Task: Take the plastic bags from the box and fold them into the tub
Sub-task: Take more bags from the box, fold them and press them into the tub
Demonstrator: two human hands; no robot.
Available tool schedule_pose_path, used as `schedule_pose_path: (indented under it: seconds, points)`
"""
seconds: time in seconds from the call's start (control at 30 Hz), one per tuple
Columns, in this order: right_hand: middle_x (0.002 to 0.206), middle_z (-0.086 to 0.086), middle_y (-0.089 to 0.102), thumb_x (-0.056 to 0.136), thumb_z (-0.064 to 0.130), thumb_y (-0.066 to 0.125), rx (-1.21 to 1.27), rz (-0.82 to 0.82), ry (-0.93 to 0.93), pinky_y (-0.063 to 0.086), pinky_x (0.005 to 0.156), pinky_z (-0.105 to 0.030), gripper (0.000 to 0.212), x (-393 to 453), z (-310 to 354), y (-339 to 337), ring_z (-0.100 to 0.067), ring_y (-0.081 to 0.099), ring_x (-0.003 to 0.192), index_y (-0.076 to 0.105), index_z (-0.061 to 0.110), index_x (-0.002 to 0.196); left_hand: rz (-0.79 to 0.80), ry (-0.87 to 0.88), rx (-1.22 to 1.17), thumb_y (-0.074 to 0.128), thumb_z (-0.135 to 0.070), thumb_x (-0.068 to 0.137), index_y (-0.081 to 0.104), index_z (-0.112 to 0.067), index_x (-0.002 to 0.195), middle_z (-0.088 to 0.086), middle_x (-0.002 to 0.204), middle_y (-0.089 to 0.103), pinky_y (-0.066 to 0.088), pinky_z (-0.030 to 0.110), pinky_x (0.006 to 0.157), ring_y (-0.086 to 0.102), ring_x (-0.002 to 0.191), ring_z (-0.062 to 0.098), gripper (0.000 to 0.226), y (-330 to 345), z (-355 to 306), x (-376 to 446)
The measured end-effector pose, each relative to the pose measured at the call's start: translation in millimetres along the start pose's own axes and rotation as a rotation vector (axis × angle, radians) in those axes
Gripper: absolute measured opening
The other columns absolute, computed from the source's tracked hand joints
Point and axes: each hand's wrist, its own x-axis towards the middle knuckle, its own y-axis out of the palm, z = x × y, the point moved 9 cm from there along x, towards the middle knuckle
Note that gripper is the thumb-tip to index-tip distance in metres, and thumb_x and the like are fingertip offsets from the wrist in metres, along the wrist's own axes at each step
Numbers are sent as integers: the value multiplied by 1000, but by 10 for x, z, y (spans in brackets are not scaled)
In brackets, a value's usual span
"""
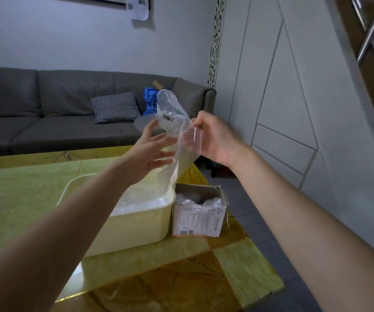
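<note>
A clear plastic bag (174, 122) hangs in the air above the table, its top flopping up and its lower end trailing toward the tub. My right hand (213, 138) pinches the bag's right edge between thumb and fingers. My left hand (152, 152) is spread with straight fingers against the bag's left side. Below stands the pale yellow tub (136, 224) with clear plastic lying inside it. Right of the tub sits the small open cardboard box (198, 218), with more crumpled bags showing in its top.
The tub and box stand on a glossy green and gold table (24, 194), whose right edge runs close beside the box. Beyond the table is a grey sofa (46, 109) with a checked cushion and a blue bag. White cabinet panels rise on the right.
</note>
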Motion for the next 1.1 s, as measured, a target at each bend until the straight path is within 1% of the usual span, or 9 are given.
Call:
schedule_pose_path:
  seconds: [0.13,0.33,0.5,0.6,0.67,0.83,0.97,1.03,1.1]
  points:
    - [68,-4,57,83,18,39,17,111,81,45,67,-30,15,-47,-126,116,-16,55,62,50,8,83,276,-54,-14,68,-29,75,58,-19,115,2,94,63,51,16,54,59,66,8,42,268,38,-126]
    - [100,-10,66,71,63,56,-3,27,162,55,76,-37,79,-11,-337,-28,-23,64,89,54,2,121,-301,-34,189,64,-24,83,60,-5,90,2,70,54,49,13,47,50,56,9,21,-259,21,-103]
    - [77,-6,63,90,12,62,-341,-162,151,51,66,-27,8,76,-446,52,-15,61,66,64,4,89,-542,71,385,64,-21,86,57,-10,85,4,74,56,49,18,49,53,56,11,12,-552,-58,-192]
    - [70,-6,56,93,-1,47,-283,-465,6,48,48,-22,19,177,-439,26,-14,53,50,55,9,79,-575,113,615,65,-28,84,56,-10,75,3,65,56,46,25,53,52,52,12,22,-664,-154,-272]
    - [76,-1,48,93,-1,41,-483,-603,-117,50,64,-34,15,194,-411,45,-18,51,68,52,8,91,-633,128,909,64,-35,84,55,-13,66,1,57,53,38,25,50,48,51,11,31,-825,-289,-375]
    - [83,-5,47,90,-6,36,-1006,-474,-168,32,56,-32,19,296,-767,260,-24,45,77,42,11,90,-840,-5,1335,58,-35,89,64,-8,91,16,93,63,38,31,61,56,77,31,28,-1539,-431,-668]
    - [94,-6,43,92,-4,33,-1292,-316,-104,31,64,-30,19,398,-1093,354,-23,43,79,48,7,89,-719,26,1331,61,-27,87,56,-8,115,17,122,48,38,35,73,54,92,29,34,-1539,-282,-576]
    - [98,-8,39,91,-7,36,-1460,-224,-129,29,58,-29,16,411,-1140,461,-23,42,72,42,8,89,-429,112,1351,64,-23,85,54,-13,118,11,119,52,39,26,73,50,86,17,36,-1218,-103,-378]
    - [104,-13,40,89,-10,41,-1628,-148,-151,25,51,-29,17,407,-1153,558,-21,36,60,44,6,93,-60,-49,1322,66,-25,83,40,-23,133,6,117,55,40,24,74,51,88,14,56,-930,317,-230]
